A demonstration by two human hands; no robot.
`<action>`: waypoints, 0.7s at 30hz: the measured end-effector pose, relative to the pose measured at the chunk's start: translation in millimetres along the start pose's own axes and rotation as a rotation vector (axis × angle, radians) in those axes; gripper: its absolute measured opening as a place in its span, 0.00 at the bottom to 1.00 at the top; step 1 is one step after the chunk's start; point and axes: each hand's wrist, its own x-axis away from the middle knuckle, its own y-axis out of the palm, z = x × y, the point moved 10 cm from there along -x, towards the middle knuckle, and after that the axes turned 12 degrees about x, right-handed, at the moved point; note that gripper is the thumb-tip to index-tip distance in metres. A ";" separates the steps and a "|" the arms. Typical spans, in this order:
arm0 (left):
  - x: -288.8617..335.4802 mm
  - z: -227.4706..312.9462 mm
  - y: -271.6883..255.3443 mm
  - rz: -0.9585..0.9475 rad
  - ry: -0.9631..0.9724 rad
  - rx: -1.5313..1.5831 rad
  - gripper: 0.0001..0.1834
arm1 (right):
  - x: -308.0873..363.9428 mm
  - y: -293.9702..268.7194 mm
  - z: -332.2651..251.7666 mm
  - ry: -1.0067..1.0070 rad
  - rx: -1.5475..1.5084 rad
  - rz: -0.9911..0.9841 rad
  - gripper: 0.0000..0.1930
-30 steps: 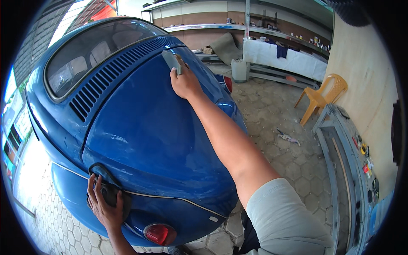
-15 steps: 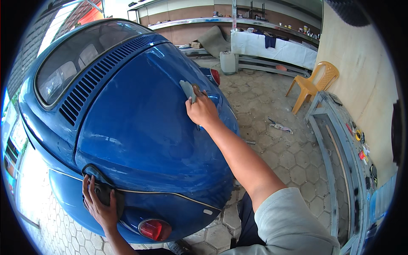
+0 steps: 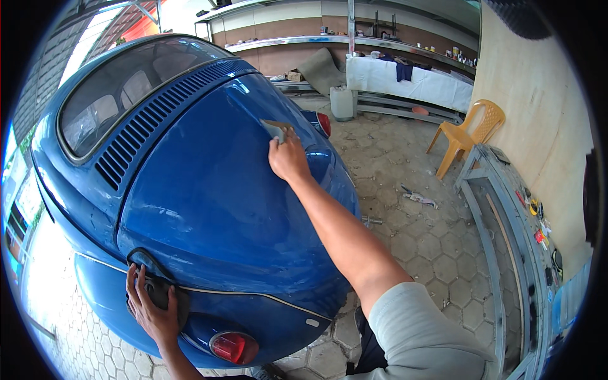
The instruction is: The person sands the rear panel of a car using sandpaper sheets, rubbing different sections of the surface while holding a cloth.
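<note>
A blue car with a rounded hood (image 3: 209,158) fills the left and middle. High on the hood's right side, my right hand (image 3: 290,155) is closed on a small sheet of sandpaper (image 3: 276,130), tan and grey, which lies against the paint. At the hood's lower left corner, my left hand (image 3: 152,311) grips a dark rounded object (image 3: 157,290) with its fingers on one side and thumb on the other. I cannot make out what kind of thing it is. A red tail light (image 3: 233,348) sits just right of that hand.
A yellow plastic chair (image 3: 468,130) stands at the right beside a grey metal frame (image 3: 484,183) with small tools. A crumpled rag-like item (image 3: 419,197) lies on the paved floor (image 3: 405,247). A whitish jerrycan (image 3: 342,103) and shelves (image 3: 285,43) are at the back.
My right hand has shifted slightly left on the hood, and the sandpaper has changed its angle, showing more tan. My left hand keeps its grip on the dark object. The view has shifted slightly.
</note>
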 end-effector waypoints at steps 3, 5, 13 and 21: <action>1.2 3.5 3.9 0.011 0.008 -0.022 0.47 | -23.0 9.8 -22.5 -0.045 -0.072 0.120 0.34; 1.7 -0.1 0.1 0.033 0.024 -0.022 0.45 | -42.9 15.7 -53.8 -0.088 -0.174 0.105 0.35; 2.2 -4.4 2.8 0.038 0.080 0.012 0.42 | -94.4 6.8 -138.9 -0.269 -0.262 0.086 0.33; 3.7 -6.9 -1.2 0.046 0.068 -0.027 0.42 | -27.7 -16.6 -62.8 -0.112 -0.352 0.093 0.30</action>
